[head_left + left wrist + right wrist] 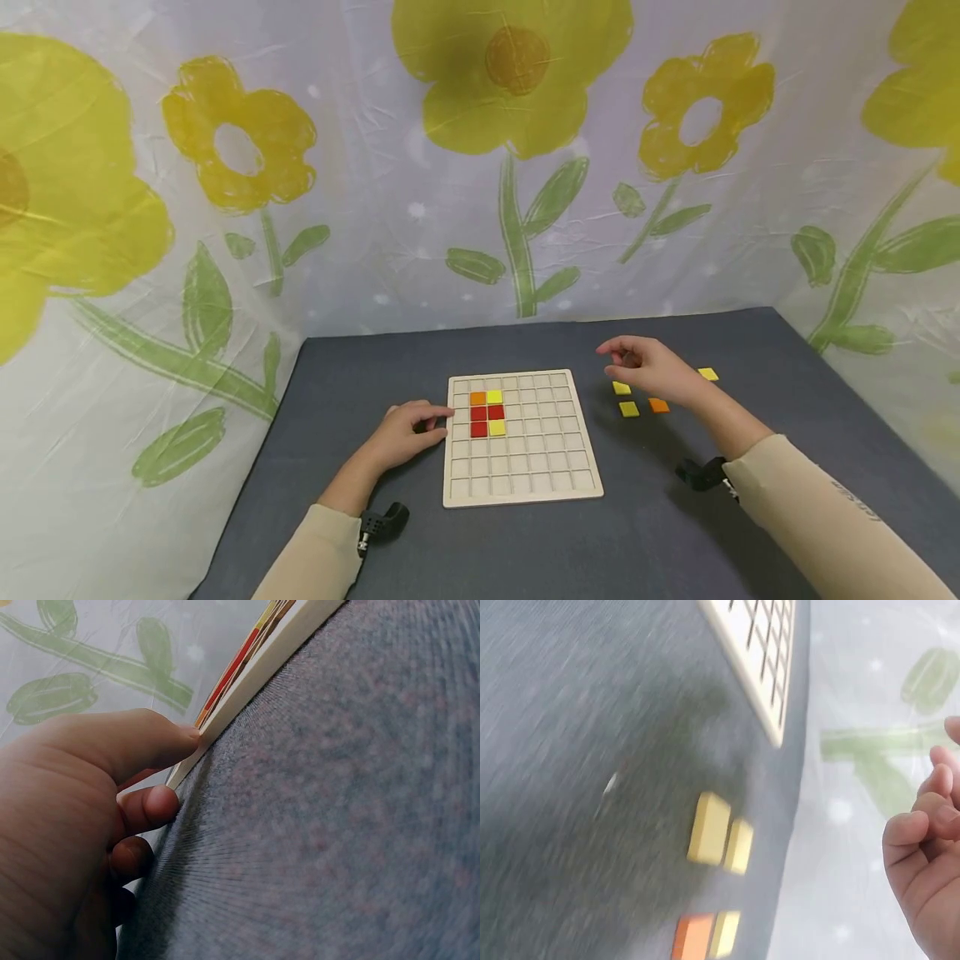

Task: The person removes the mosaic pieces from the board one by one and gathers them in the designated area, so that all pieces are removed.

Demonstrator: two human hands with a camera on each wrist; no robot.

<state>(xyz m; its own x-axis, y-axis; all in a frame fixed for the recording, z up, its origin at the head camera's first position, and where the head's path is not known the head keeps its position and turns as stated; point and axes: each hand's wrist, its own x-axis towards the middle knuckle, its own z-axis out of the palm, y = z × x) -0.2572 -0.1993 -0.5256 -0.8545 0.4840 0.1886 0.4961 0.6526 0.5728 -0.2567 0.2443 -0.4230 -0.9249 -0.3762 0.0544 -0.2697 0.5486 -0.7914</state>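
From my end, the main risk is the left hand (408, 429): its fingers are loosely spread with the tips against the left edge of the pale wooden square grid board (517, 467), not gripping it. Any sideways push there could slide the board off to the right across the dark grey cloth-covered desk (555, 550). If a fingertip works under that edge, the board could tilt and shift the set square tiles just right of those fingers: one orange (477, 398), two yellow (494, 397) (497, 427), three red (478, 413) (496, 412) (478, 429). Right hand (648, 365) is raised over the desk beyond the board's right edge, fingers bent, a modest gap between thumb and index; I see nothing held. Just below that thumb lie two loose flat yellow square tiles (621, 388) (629, 409), close together, so a careless pinch could catch or knock the neighbour. Low tiles on cloth may also skid if the fingertips come in from the side instead of from above. A loose orange square tile (658, 406) sits under the heel of that hand, another loose yellow one (707, 374) past its far side; a low wrist, or the black wrist mount (701, 475) behind it, might drag the orange one. Right wrist view is blurred, so I wouldn't judge fingertip height from it.
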